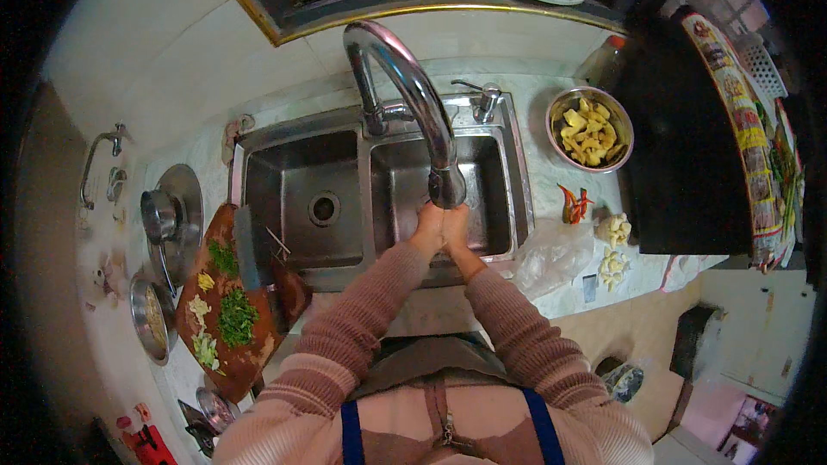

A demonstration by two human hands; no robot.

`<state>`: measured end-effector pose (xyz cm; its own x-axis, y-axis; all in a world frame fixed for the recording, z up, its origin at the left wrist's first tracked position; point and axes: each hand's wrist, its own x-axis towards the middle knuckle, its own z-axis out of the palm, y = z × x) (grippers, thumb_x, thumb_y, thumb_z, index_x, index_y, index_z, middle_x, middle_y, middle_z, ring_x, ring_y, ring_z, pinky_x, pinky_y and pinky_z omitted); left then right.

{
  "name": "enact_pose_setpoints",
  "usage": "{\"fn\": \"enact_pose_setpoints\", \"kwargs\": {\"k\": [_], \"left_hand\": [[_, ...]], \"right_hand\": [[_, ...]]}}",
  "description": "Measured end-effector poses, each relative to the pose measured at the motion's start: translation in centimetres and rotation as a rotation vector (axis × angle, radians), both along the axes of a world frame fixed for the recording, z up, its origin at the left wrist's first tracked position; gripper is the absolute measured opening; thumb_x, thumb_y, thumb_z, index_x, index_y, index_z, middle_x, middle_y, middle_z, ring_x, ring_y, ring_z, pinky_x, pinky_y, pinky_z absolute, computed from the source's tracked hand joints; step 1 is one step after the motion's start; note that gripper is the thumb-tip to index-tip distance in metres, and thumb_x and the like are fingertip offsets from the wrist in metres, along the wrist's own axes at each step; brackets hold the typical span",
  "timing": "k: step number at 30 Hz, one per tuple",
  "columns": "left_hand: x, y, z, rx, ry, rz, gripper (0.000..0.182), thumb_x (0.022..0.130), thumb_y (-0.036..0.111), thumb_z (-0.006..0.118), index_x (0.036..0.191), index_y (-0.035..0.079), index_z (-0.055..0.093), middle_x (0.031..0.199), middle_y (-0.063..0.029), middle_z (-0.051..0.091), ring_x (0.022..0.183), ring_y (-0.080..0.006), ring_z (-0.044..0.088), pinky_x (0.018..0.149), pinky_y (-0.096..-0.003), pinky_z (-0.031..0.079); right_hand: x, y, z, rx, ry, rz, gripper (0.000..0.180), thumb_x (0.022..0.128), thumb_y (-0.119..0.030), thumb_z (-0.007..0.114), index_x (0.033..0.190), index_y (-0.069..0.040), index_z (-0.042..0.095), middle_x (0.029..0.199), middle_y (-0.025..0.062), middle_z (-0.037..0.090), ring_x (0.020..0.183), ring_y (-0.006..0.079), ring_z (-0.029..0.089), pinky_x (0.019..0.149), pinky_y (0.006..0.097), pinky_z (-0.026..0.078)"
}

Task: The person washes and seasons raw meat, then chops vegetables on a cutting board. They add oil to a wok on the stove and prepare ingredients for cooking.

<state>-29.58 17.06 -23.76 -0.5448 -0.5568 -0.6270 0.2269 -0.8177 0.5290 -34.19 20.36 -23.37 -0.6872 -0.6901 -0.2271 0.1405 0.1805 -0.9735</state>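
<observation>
My left hand (426, 227) and my right hand (457, 226) are close together over the right basin (486, 206) of a stainless steel double sink. Directly above them hangs the spout of a chrome gooseneck faucet (415, 81), whose head hides my fingers. A thin line that looks like running water falls between the hands. Whether anything lies in them cannot be seen. The left basin (297, 190) has a round drain (324, 208) in its floor. Behind the right basin stands a soap dispenser pump (486, 103).
Left of the sink, a wooden cutting board (252, 361) bears a cleaver (246, 248) and chopped greens (237, 318). On the right are a metal bowl (550, 135) of yellowish pieces, red chilies (574, 204), peeled garlic (612, 268) and a clear plastic bag (555, 255).
</observation>
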Motion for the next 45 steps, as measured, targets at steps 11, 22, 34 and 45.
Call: {"fn": "enact_pose_setpoints", "kwargs": {"k": [11, 22, 34, 45], "left_hand": [[-4.3, 2.1, 0.8, -0.054, -0.301, 0.092, 0.025, 0.086, 0.024, 0.045, 0.105, 0.009, 0.05, 0.092, -0.0083, 0.056, 0.08, -0.0228, 0.055, 0.067, -0.0359, 0.046], [-3.4, 0.0, 0.4, -0.181, -0.367, -0.023, 0.029, 0.086, 0.029, 0.042, 0.105, 0.009, 0.05, 0.094, -0.0107, 0.056, 0.082, -0.026, 0.056, 0.068, -0.038, 0.047], [-5.0, 3.0, 1.0, -0.273, -0.562, 0.095, 0.031, 0.085, 0.033, 0.043, 0.097, 0.006, 0.054, 0.087, -0.011, 0.057, 0.076, -0.0257, 0.056, 0.064, -0.038, 0.047], [-4.1, 0.0, 0.3, -0.199, -0.421, -0.033, 0.037, 0.085, 0.039, 0.041, 0.083, 0.006, 0.057, 0.074, -0.0095, 0.057, 0.065, -0.0243, 0.056, 0.055, -0.0395, 0.046]], "right_hand": [[-2.9, 3.0, 5.0, 0.148, 0.124, 0.211, 0.02, 0.082, -0.017, 0.05, 0.087, 0.002, 0.054, 0.076, 0.0128, 0.059, 0.074, 0.0202, 0.057, 0.066, 0.0334, 0.045], [-1.6, 4.0, 7.5, -0.03, -0.333, 0.052, 0.016, 0.082, -0.014, 0.049, 0.082, 0.0, 0.056, 0.069, 0.0074, 0.056, 0.062, 0.0196, 0.054, 0.056, 0.0328, 0.043], [-4.3, 0.6, 4.3, 0.111, -0.773, 0.39, 0.055, 0.085, -0.053, 0.023, 0.128, -0.02, 0.037, 0.136, 0.0063, 0.03, 0.125, 0.0289, 0.026, 0.086, 0.0407, 0.035], [-4.6, 2.8, 8.2, 0.229, -0.55, 0.186, 0.027, 0.088, -0.023, 0.042, 0.102, -0.003, 0.052, 0.098, 0.0094, 0.056, 0.084, 0.019, 0.054, 0.075, 0.0333, 0.046]]}}
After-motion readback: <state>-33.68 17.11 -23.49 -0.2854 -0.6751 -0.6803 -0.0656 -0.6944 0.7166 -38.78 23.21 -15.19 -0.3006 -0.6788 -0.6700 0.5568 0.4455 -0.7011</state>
